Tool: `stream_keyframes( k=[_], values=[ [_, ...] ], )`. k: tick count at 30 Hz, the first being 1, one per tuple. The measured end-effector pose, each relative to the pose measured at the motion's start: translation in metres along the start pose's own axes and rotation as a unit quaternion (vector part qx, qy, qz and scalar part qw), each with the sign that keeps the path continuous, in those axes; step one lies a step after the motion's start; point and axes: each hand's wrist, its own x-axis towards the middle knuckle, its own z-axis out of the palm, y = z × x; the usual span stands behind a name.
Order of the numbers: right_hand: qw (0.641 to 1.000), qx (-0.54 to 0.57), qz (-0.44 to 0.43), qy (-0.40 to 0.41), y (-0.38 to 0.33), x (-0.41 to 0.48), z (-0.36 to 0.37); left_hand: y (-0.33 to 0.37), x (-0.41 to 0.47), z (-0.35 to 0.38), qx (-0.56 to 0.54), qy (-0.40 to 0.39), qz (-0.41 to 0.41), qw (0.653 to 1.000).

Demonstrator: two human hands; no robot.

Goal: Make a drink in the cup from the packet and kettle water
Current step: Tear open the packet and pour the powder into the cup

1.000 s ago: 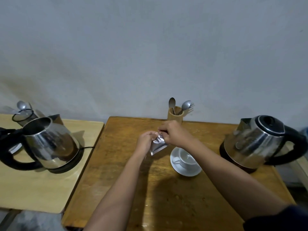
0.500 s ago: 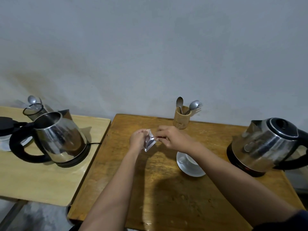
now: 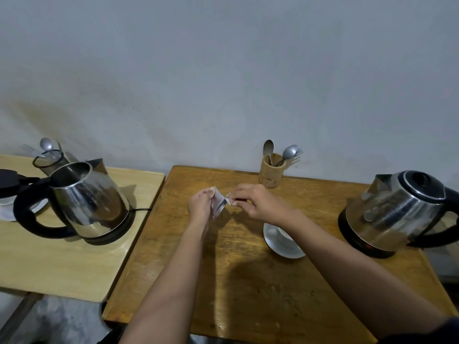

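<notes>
Both hands up over the brown table [image 3: 248, 281], mid-air, pinching one silver packet [image 3: 219, 204] between them. Left hand [image 3: 200, 207] clamps the packet body, fingers closed on it. Right hand [image 3: 255, 203] pinches the packet's top corner, thumb and fingers together on it. Packet sits above the table, left of the cup. White cup [image 3: 282, 235] on a saucer [image 3: 285, 249], partly hidden under the right forearm. Closed steel kettle [image 3: 397, 209] on its base at the table's right edge. Wooden holder [image 3: 272, 173] with spoons at the back by the wall. Second kettle [image 3: 87, 202], lid open, on the lighter table [image 3: 62, 264] to the left.
</notes>
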Motion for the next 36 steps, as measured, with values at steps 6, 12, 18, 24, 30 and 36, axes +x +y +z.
stream_keyframes(
  k=[6, 12, 18, 24, 30, 36],
  values=[
    [0.999, -0.029, -0.038, 0.024, -0.007, 0.002, 0.000, -0.004, -0.005, 0.001, -0.040, 0.006, 0.005, 0.999],
    [0.993, -0.031, -0.076, 0.084, -0.014, -0.006, 0.002, -0.003, -0.002, -0.011, -0.048, 0.014, -0.006, 0.999],
    [0.990, 0.056, 0.091, 0.091, -0.004, -0.013, 0.001, 0.000, -0.004, -0.024, -0.039, 0.022, -0.004, 0.999],
    [0.934, 0.150, 0.324, 0.013, 0.019, -0.037, 0.058, -0.006, 0.000, -0.034, -0.083, 0.024, 0.029, 0.996],
    [0.910, 0.136, 0.389, -0.041, 0.035, -0.060, 0.112, -0.015, -0.002, -0.046, -0.077, -0.010, 0.055, 0.995],
    [0.890, 0.174, 0.422, -0.009, 0.037, -0.068, 0.129, -0.018, -0.013, -0.045, -0.073, -0.057, 0.074, 0.993]
  ],
)
